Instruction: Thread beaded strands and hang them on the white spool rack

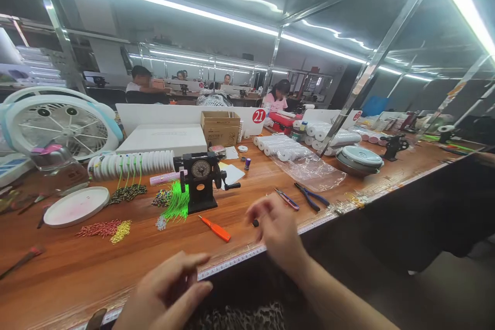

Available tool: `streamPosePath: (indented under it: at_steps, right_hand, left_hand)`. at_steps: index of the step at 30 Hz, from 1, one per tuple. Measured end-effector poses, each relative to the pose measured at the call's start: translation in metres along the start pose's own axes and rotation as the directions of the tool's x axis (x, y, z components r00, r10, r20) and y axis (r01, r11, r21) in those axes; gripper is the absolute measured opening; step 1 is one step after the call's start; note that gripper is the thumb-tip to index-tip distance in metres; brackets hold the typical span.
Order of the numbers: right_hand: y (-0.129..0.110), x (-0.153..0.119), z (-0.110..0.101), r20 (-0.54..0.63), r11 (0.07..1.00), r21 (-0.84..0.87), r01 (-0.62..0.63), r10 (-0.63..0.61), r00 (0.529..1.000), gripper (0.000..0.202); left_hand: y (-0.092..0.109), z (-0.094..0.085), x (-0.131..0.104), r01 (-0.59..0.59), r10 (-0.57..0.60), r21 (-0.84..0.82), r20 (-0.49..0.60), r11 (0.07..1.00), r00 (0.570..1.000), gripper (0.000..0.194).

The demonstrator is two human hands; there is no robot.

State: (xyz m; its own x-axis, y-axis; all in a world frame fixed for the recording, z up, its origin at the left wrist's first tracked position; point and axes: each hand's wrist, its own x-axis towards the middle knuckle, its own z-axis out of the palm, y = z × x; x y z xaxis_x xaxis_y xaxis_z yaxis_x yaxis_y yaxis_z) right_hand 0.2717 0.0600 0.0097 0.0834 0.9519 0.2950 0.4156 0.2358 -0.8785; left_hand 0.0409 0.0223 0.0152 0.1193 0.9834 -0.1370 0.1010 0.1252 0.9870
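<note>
My left hand (166,289) is at the table's front edge, thumb and forefinger apart, with nothing visible between them. To its right, my right hand (276,227) hovers over the edge, slightly blurred, its fingers curved and apart. A small black piece (255,223) shows by its fingertips; whether they touch it I cannot tell. Between the hands and the black hand-cranked winder (203,180) lies an orange-handled pointed tool (216,229). Thread snips (286,199) and blue-handled pliers (311,197) lie beyond my right hand. Green cords (178,203) hang beside the winder.
White rings (131,164) line the winder's shaft. Red beads (98,228), yellow beads (121,232) and a white dish (77,206) lie left. A measuring tape (232,263) runs along the edge. Behind are a fan (62,122), cardboard box (220,129), white rolls (282,148) and co-workers.
</note>
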Motion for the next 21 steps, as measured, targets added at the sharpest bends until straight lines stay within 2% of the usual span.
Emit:
streamPosePath:
  at_steps: [1, 2, 3, 4, 5, 7, 9, 12, 16, 19, 21]
  right_hand:
    - [-0.01, -0.013, 0.013, 0.198, 0.976, 0.194, -0.103, 0.064, 0.978, 0.03]
    - [-0.018, -0.024, 0.027, 0.368, 0.927, 0.309, -0.213, 0.09, 0.926, 0.032]
    - [-0.024, -0.034, 0.041, 0.456, 0.882, 0.37, -0.292, 0.101, 0.884, 0.035]
    - [-0.027, -0.041, 0.053, 0.496, 0.835, 0.417, -0.359, 0.122, 0.86, 0.041]
    - [-0.028, -0.045, 0.064, 0.513, 0.803, 0.441, -0.401, 0.141, 0.847, 0.047]
    - [-0.026, -0.047, 0.076, 0.52, 0.756, 0.472, -0.453, 0.176, 0.836, 0.057]
    - [-0.023, -0.045, 0.079, 0.539, 0.733, 0.479, -0.484, 0.19, 0.821, 0.061]
    - [-0.021, -0.042, 0.073, 0.572, 0.736, 0.471, -0.486, 0.165, 0.804, 0.054]
    - [-0.02, -0.044, 0.063, 0.593, 0.767, 0.492, -0.411, 0.051, 0.804, 0.045]
    - [-0.011, -0.048, 0.058, 0.603, 0.806, 0.495, -0.324, -0.049, 0.796, 0.041]
    - [-0.001, -0.051, 0.055, 0.593, 0.854, 0.445, -0.268, -0.056, 0.803, 0.037]
  left_hand:
    - [0.003, 0.007, 0.003, 0.059, -0.057, -0.012, 0.079, 0.998, 0.995, 0.03]
    - [0.004, 0.013, 0.006, 0.123, -0.108, -0.075, 0.176, 0.99, 0.978, 0.031]
    - [0.004, 0.019, 0.008, 0.177, -0.126, -0.173, 0.268, 0.969, 0.955, 0.03]
    - [0.002, 0.024, 0.01, 0.225, -0.137, -0.264, 0.313, 0.938, 0.94, 0.029]
    - [0.0, 0.027, 0.011, 0.251, -0.138, -0.328, 0.332, 0.911, 0.933, 0.028]
    - [-0.005, 0.03, 0.013, 0.237, -0.13, -0.369, 0.293, 0.898, 0.947, 0.027]
    - [-0.007, 0.029, 0.014, 0.198, -0.111, -0.342, 0.258, 0.919, 0.96, 0.031]
    - [0.0, 0.025, 0.018, 0.166, -0.093, -0.324, 0.228, 0.931, 0.969, 0.033]
    - [0.019, 0.02, 0.036, 0.112, -0.109, -0.306, 0.026, 0.946, 0.994, 0.039]
    - [0.032, 0.018, 0.049, 0.109, -0.107, -0.308, 0.025, 0.945, 0.994, 0.04]
    - [0.038, 0.018, 0.055, 0.113, -0.104, -0.304, 0.045, 0.946, 0.994, 0.04]
